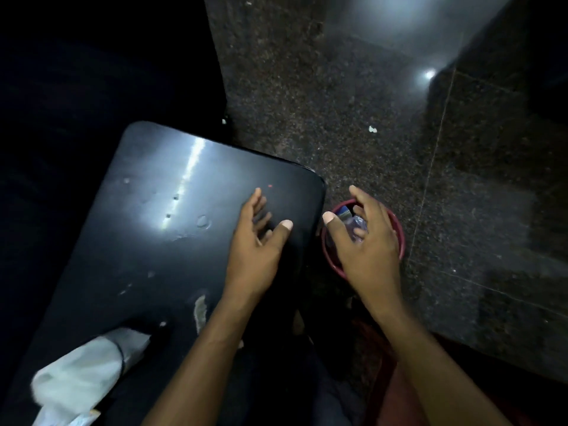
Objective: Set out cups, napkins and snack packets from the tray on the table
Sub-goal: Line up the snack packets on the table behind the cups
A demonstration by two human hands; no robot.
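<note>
A black table (159, 229) with rounded corners fills the left half of the head view, its top smudged and reflecting a strip of light. My left hand (261, 235) hovers over the table's right part, fingers apart, holding nothing. My right hand (365, 238) is spread above a round red container (399, 235) that stands on the floor just right of the table edge. Clear plastic items (356, 224) show inside the container under my fingers; I cannot tell what they are. A white crumpled napkin or bag (83, 373) lies at the table's near left corner.
Dark speckled granite floor (338, 118) stretches to the right and behind the table, with small white scraps (372, 129) on it. The area left of the table is black and unreadable. My legs are below the table's near edge.
</note>
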